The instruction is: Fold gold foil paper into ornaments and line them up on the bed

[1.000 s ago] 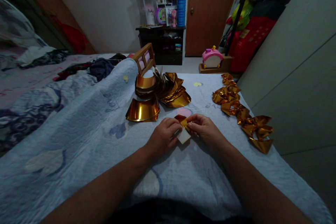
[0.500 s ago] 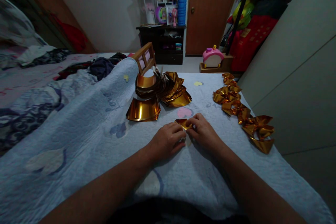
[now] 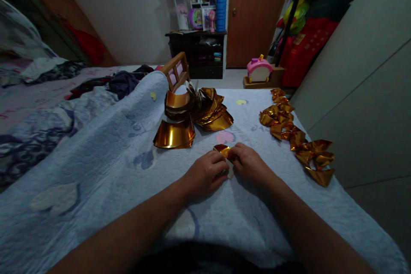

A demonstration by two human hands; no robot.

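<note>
Foil piece [image 3: 221,149]: shiny gold, creased, person's 12 o'clock, over quilted cover [image 3: 112,192]
Left hand [image 3: 205,173], right hand [image 3: 249,163]: both pinching it, I see
Curved sheets [image 3: 175,134]: glossy, 11 o'clock
Folded shapes [image 3: 321,176]: pointed, 2 o'clock

The left forearm [image 3: 135,227] and right forearm [image 3: 308,218] are seen bare, as are the left hand [image 3: 207,172] and right hand [image 3: 249,163]. Near-black clothing [image 3: 199,259] is worn, its details lost in shadow.

You're in a home bedroom: before you spreads a heart-patterned quilt [image 3: 105,167], rumpled clothes [image 3: 123,83] lie to your left, and a low dark cabinet [image 3: 195,58] and wooden door [image 3: 257,17] stand ahead.
</note>
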